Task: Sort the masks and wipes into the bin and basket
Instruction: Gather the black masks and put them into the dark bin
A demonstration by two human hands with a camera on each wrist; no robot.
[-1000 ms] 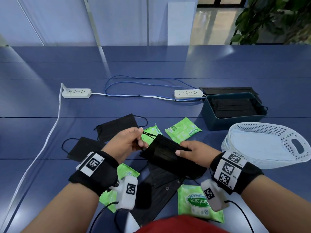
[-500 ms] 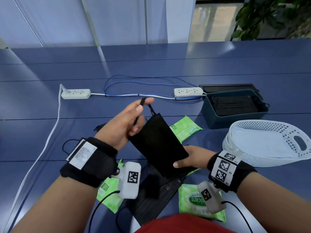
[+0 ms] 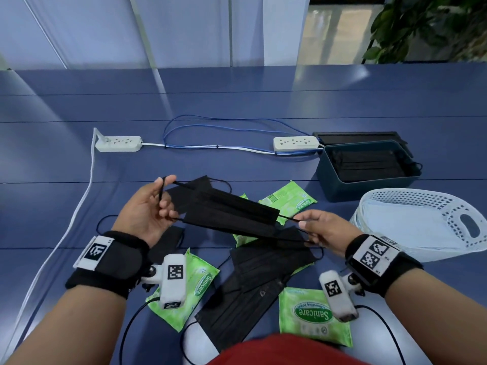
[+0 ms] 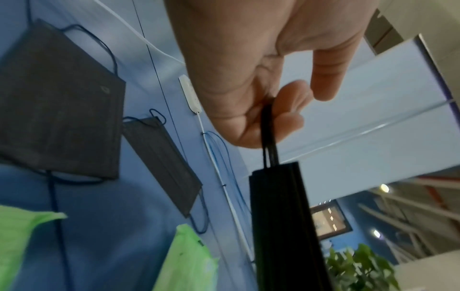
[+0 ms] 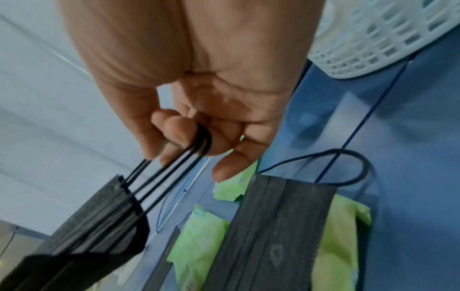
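Blue tabletop point(image 3: 79, 101) panels run back to pale wall panels, with a leafy plant point(image 3: 421, 27) at the far right. Two power strips point(image 3: 118, 143) and a loop of blue cable lie across the middle.

Both hands hold a black mask point(image 3: 226, 214) stretched in the air above the clutter. The left hand point(image 3: 147, 212) has an ear loop hooked between thumb and curled fingers; the right hand point(image 3: 324, 230) pinches the opposite loops in curled fingers. From the wrist views the held piece looks like several layers, but whether it is one mask or a few I cannot tell.

Loose masks point(image 3: 266, 262) and green wipes point(image 3: 313, 314) lie beneath on the table, overlapping, some wipes half hidden under masks and the wrist cameras. At the right, the dark bin point(image 3: 369, 188) holds black masks; its lid stands just behind. Nearer, the white basket point(image 3: 421, 225) is cut off by the frame's right edge, its pale blue contents hard to make out. A red garment cuts off the bottom edge.
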